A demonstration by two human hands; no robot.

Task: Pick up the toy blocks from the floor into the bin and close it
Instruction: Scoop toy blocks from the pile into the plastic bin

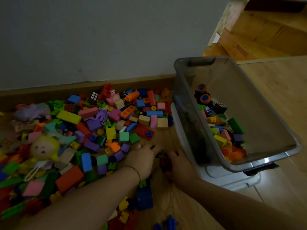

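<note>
both hands, left hand (144, 156) and right hand (178, 161), cup a few dark toy blocks (165, 161) between them on the floor (166, 138), just beside the open bin (182, 103); exact grasp unclear.

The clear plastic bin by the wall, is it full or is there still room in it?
Still room. The clear plastic bin holds a shallow layer of coloured toy blocks, with bare walls above it.

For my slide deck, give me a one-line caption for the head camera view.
Both hands, left hand and right hand, gather toy blocks on the floor beside a partly filled clear bin.
</note>
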